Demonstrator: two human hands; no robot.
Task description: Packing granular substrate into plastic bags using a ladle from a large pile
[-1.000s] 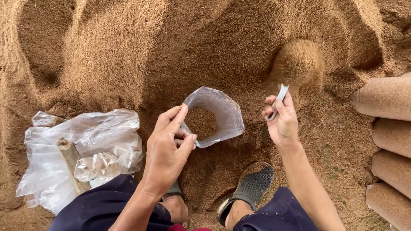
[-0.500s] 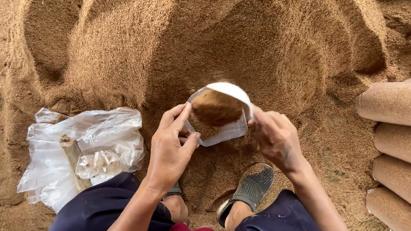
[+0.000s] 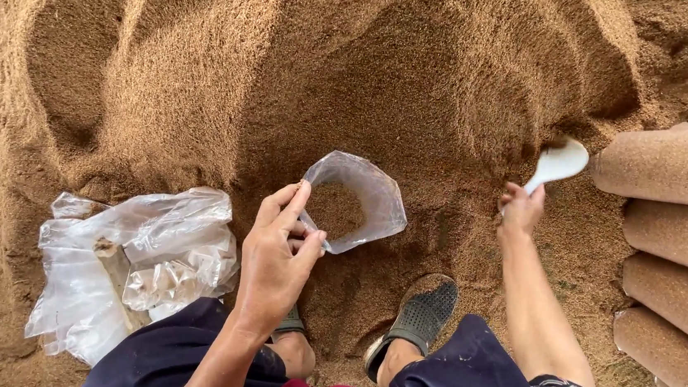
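Left hand (image 3: 276,262) fingers pinch the rim of an open clear bag (image 3: 356,203), while right hand (image 3: 521,211) fingers grip a white scoop (image 3: 560,161) dipped into the sawdust pile (image 3: 330,68).

This is looking like a bagging spot at a farm or growing shed, set right on a large heap of sawdust (image 3: 305,74) that is filling nearly the whole view and serving as the floor. Packed cylindrical bags (image 3: 672,239) of the same brown stuff are lying stacked along the right edge. A crumpled bundle of clear plastic bags (image 3: 130,266) is sitting on the sawdust, and a person in clogs (image 3: 421,312) is squatting in it.
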